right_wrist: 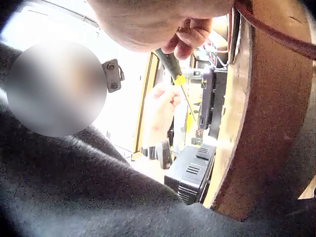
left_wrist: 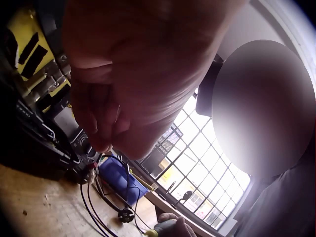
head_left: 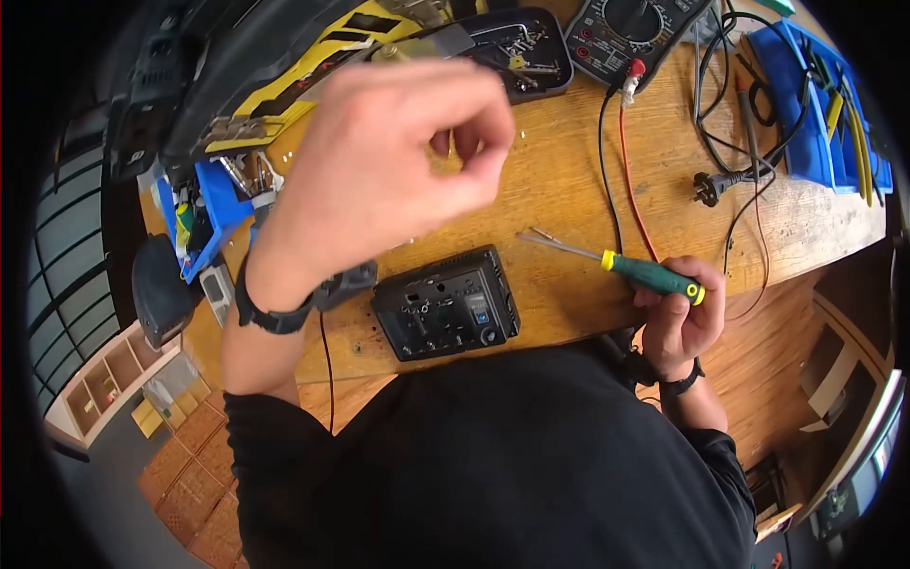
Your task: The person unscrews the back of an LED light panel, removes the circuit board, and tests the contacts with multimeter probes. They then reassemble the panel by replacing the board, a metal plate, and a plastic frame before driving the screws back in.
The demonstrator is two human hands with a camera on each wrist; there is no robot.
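Note:
My left hand (head_left: 398, 156) is raised above the table, between the black tool tray and the black device, its fingers curled towards the thumb. In the left wrist view, a thin shiny piece (left_wrist: 118, 113) shows between its fingers; its kind is too small to make out. At the table's front edge, my right hand (head_left: 684, 308) grips a green and yellow screwdriver (head_left: 654, 275) by the handle, its shaft pointing left. Between my arms lies a black boxy electronic device (head_left: 445, 305) with sockets and small parts on its upper face and slots along its side.
A multimeter (head_left: 630, 33) with red and black leads stands at the back, beside a black tray (head_left: 566, 57) of small hardware. Blue bins (head_left: 791, 104) hold tools at right, with a power plug (head_left: 709, 188) nearby. A yellow-black case (head_left: 313, 71) lies back left.

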